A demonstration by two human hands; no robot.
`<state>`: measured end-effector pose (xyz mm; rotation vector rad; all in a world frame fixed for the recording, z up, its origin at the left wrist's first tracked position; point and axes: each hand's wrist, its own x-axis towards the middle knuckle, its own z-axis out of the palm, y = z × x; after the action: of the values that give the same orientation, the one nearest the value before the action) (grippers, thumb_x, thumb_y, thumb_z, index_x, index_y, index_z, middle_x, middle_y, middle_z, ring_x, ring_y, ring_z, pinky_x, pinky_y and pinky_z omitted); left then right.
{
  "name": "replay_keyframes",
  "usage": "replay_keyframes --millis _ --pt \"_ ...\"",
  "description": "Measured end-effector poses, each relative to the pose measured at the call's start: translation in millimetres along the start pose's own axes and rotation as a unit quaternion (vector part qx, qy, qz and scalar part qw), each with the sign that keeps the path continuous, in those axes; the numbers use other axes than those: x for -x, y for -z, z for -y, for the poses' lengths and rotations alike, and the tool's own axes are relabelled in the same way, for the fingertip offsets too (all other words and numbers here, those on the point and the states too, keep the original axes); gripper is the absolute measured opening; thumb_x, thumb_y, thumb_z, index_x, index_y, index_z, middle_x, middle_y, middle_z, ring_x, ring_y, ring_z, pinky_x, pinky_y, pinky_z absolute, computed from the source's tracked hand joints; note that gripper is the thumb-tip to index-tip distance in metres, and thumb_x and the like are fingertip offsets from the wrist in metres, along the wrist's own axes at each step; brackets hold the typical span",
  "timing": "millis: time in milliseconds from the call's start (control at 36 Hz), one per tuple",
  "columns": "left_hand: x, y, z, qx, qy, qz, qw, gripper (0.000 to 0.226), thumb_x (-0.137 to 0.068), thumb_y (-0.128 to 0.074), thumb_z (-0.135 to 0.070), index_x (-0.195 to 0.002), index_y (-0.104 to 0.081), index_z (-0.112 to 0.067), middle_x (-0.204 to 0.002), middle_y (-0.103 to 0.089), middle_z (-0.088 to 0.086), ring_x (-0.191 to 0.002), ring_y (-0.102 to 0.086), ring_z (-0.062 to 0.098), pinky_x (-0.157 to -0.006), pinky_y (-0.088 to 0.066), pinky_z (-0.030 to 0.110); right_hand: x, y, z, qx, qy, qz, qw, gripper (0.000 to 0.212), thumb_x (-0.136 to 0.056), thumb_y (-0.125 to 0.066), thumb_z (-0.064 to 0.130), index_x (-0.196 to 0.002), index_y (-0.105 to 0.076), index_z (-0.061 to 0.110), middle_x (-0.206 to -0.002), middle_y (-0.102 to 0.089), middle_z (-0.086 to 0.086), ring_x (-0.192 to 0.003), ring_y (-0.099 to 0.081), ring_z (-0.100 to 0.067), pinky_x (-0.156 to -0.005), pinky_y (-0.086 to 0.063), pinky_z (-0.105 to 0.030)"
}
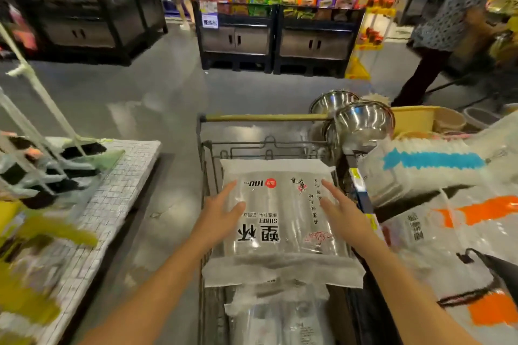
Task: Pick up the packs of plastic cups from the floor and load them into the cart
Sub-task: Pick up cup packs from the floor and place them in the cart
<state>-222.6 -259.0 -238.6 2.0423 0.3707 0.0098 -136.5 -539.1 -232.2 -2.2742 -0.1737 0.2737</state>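
Note:
A clear pack of plastic cups [280, 216] with black printed characters lies flat across the top of the wire cart [269, 145]. My left hand [221, 210] rests flat on the pack's left side with fingers spread. Over the pack's right edge is my right hand [342, 207], also spread, touching or just above it. Another clear pack [280, 316] lies lower in the cart, partly hidden under the top one. Neither hand grips anything.
Steel bowls [361, 120] sit on a display right of the cart, above more cup packs with blue [426, 165] and orange [476, 213] stripes. A gridded table [117, 185] with mops stands left. A person [448, 31] walks at far right. Snack stands [274, 22] line the aisle ahead.

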Motion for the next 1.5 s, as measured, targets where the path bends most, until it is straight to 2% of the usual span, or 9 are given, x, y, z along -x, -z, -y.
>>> replay_keyframes --millis 56,111,306,417,528,778,1056,1333,1500 --pt "-28 -25 24 -0.007 0.026 0.001 1.000 0.060 -0.093 -0.057 -0.042 -0.147 -0.030 -0.046 -0.151 -0.035 -0.010 -0.138 -0.033 0.009 -0.109 -0.030 0.032 -33 -16 -28 -0.003 -0.016 0.014 1.000 0.049 -0.101 -0.048 0.036 -0.149 -0.037 0.039 -0.130 -0.061 0.002 -0.111 -0.062 -0.018 -0.096 -0.043 -0.033" --pt "-52 -49 48 -0.019 0.051 -0.008 0.998 0.061 -0.094 -0.057 -0.038 -0.149 -0.029 -0.040 -0.150 -0.036 -0.012 -0.138 -0.032 0.008 -0.110 -0.028 0.031 -64 -36 -57 -0.008 -0.039 0.032 0.999 0.048 -0.101 -0.048 0.035 -0.148 -0.037 0.041 -0.141 -0.055 -0.001 -0.116 -0.059 -0.018 -0.094 -0.043 -0.030" --pt "-94 -123 135 -0.047 0.129 0.023 0.990 0.063 -0.097 -0.057 -0.023 -0.151 -0.027 -0.028 -0.146 -0.033 -0.013 -0.119 -0.035 -0.001 -0.100 -0.028 0.020 -111 -115 -155 -0.012 -0.109 0.114 0.987 0.060 -0.101 -0.051 0.026 -0.153 -0.025 0.041 -0.152 -0.039 -0.005 -0.138 -0.041 -0.022 -0.106 -0.036 -0.031" --pt "-106 -149 176 -0.025 0.169 0.055 0.984 0.066 -0.097 -0.057 -0.021 -0.153 -0.023 -0.023 -0.158 -0.026 -0.002 -0.138 -0.027 0.007 -0.112 -0.023 0.025 -117 -142 -186 -0.051 -0.141 0.125 0.981 0.060 -0.101 -0.050 0.021 -0.144 -0.025 0.054 -0.152 -0.033 0.007 -0.144 -0.031 -0.014 -0.114 -0.028 -0.031" --pt "-110 -168 199 -0.026 0.197 0.039 0.979 0.057 -0.095 -0.059 -0.027 -0.144 -0.030 -0.035 -0.153 -0.032 0.002 -0.133 -0.034 0.012 -0.110 -0.031 0.035 -127 -157 -203 -0.032 -0.195 0.115 0.974 0.059 -0.102 -0.049 0.023 -0.151 -0.026 0.046 -0.158 -0.025 0.007 -0.144 -0.031 -0.019 -0.114 -0.030 -0.043" --pt "-118 -170 201 -0.062 0.168 0.045 0.983 0.045 -0.095 -0.057 -0.029 -0.134 -0.036 -0.037 -0.145 -0.034 -0.003 -0.133 -0.040 0.018 -0.109 -0.036 0.037 -137 -160 -206 0.019 -0.190 0.125 0.974 0.058 -0.102 -0.049 0.025 -0.152 -0.027 0.044 -0.163 -0.016 0.003 -0.150 -0.016 -0.017 -0.118 -0.021 -0.040" --pt "-110 -93 114 -0.117 0.121 0.017 0.985 0.039 -0.091 -0.057 -0.044 -0.127 -0.053 -0.027 -0.119 -0.055 -0.007 -0.100 -0.057 0.010 -0.084 -0.047 0.027 -147 -106 -97 0.117 -0.036 0.149 0.981 0.047 -0.098 -0.054 0.020 -0.144 -0.045 0.018 -0.145 -0.046 -0.009 -0.130 -0.048 -0.027 -0.107 -0.042 -0.041" --pt "-8 53 12 -0.225 0.070 -0.077 0.969 0.041 -0.093 -0.053 -0.043 -0.129 -0.052 -0.025 -0.129 -0.052 -0.001 -0.115 -0.053 0.020 -0.092 -0.042 0.031 -99 -57 80 0.264 0.139 0.209 0.931 0.039 -0.101 -0.047 0.025 -0.139 -0.049 0.017 -0.116 -0.060 -0.013 -0.096 -0.060 -0.029 -0.079 -0.051 -0.040" --pt "107 148 -11 -0.308 0.093 -0.163 0.933 0.044 -0.091 -0.051 -0.049 -0.131 -0.052 -0.029 -0.132 -0.051 -0.001 -0.125 -0.049 0.025 -0.101 -0.042 0.038 -17 -69 203 0.315 0.261 0.229 0.884 0.035 -0.104 -0.043 0.021 -0.138 -0.049 0.015 -0.128 -0.059 -0.018 -0.078 -0.058 -0.023 -0.069 -0.049 -0.037"
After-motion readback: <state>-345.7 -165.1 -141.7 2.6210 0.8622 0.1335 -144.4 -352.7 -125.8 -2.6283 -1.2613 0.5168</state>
